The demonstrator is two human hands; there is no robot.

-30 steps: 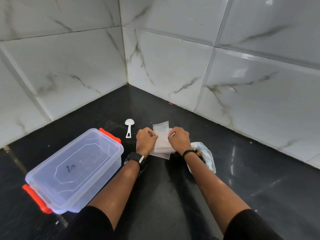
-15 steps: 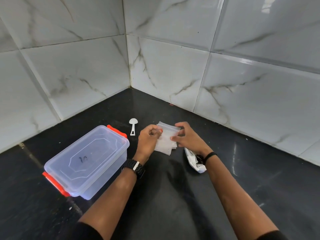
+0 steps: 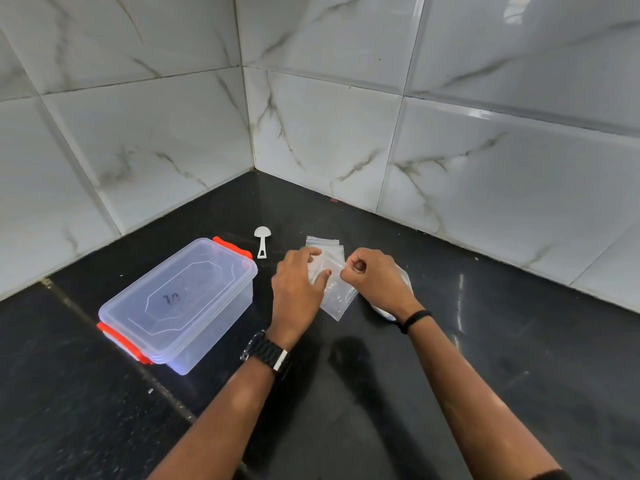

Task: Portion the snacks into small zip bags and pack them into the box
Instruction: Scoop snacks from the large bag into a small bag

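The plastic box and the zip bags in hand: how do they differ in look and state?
The plastic box is rigid, lidded with orange clips, and stands untouched on the counter; the zip bags are thin, flat and limp. The box sits to the left, free of both hands; the bags are pinched by the left hand and right hand. Both are clear plastic.

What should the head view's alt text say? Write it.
Two hands, the left hand and the right hand, pinch a small stack of zip bags over a black counter. A lidded clear box and a white scoop sit to the left.
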